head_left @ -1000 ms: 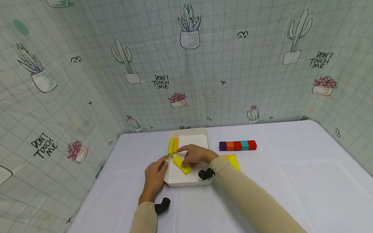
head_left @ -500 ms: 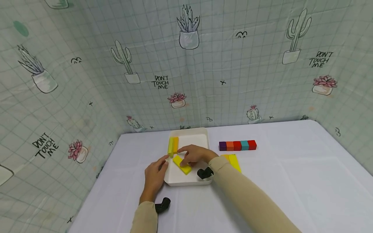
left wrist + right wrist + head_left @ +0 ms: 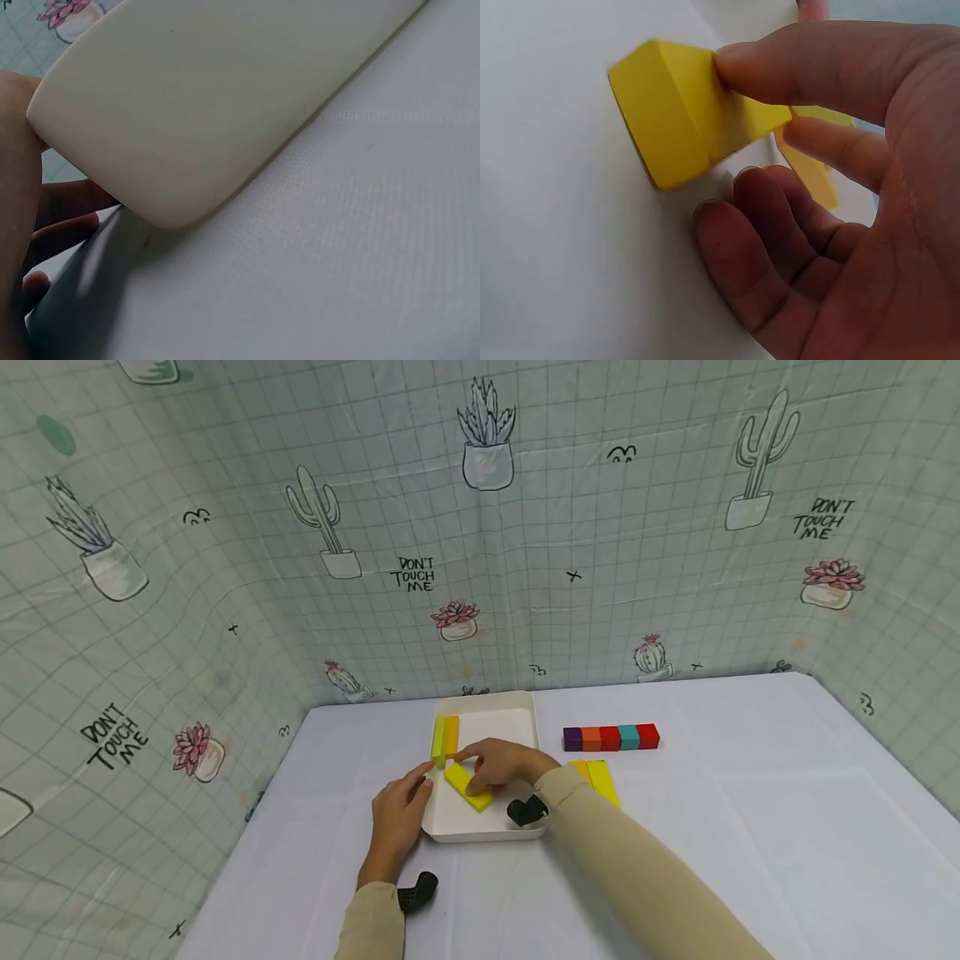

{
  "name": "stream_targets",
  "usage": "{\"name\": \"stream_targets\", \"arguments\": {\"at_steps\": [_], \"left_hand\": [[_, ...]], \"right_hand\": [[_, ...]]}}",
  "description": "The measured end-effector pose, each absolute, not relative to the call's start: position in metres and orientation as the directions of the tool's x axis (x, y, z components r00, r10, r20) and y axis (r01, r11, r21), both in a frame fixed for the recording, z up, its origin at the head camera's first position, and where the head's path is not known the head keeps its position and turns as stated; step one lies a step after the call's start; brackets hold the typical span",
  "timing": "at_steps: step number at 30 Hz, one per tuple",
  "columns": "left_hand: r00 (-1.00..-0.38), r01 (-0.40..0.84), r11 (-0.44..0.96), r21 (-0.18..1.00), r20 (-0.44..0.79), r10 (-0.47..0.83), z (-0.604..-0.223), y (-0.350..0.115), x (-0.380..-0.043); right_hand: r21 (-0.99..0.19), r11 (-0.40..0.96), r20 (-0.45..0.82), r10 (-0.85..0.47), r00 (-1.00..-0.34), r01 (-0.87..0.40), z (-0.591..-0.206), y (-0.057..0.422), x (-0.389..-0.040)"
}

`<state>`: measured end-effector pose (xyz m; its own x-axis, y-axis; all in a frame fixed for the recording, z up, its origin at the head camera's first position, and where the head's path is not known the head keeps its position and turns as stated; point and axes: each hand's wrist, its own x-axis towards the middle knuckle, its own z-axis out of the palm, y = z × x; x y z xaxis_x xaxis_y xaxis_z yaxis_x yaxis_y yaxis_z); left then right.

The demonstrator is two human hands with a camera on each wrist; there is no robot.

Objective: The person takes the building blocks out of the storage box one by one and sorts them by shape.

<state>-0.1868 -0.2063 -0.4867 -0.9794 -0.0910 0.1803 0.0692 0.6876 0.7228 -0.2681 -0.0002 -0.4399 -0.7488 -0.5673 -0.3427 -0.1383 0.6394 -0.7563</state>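
A yellow rectangular block (image 3: 457, 777) lies slantwise in the shallow white tray (image 3: 450, 828). My right hand (image 3: 504, 762) is over it, with the thumb on the block and the index finger at its far end; the other fingers curl loosely below, as the right wrist view shows around the yellow block (image 3: 656, 112). At the tray's left wall rests my left hand (image 3: 397, 812), its index fingertip by the near end of a yellow-green block (image 3: 438, 739). An orange-yellow block (image 3: 452, 735) stands alongside that one. In the left wrist view, the tray's outer wall (image 3: 195, 97) hides part of the fingers.
Right of the tray, a row of small cubes (image 3: 610, 738) in purple, orange, red and teal sits on the white-covered table (image 3: 750, 793). Nearer lie a yellow block (image 3: 603, 782) and an orange-yellow one (image 3: 580, 767), partly hidden by the right sleeve. A patterned cloth (image 3: 525, 527) hangs behind.
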Motion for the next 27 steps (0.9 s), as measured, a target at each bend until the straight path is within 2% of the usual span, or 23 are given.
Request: {"name": "stream_targets", "arguments": {"at_steps": [27], "left_hand": [[-0.977, 0.087, 0.688, 0.72, 0.196, -0.082, -0.4856, -0.207, -0.187]], "right_hand": [[-0.696, 0.689, -0.362, -0.579, -0.731, -0.201, -0.4372, -0.0011, -0.2685]]}}
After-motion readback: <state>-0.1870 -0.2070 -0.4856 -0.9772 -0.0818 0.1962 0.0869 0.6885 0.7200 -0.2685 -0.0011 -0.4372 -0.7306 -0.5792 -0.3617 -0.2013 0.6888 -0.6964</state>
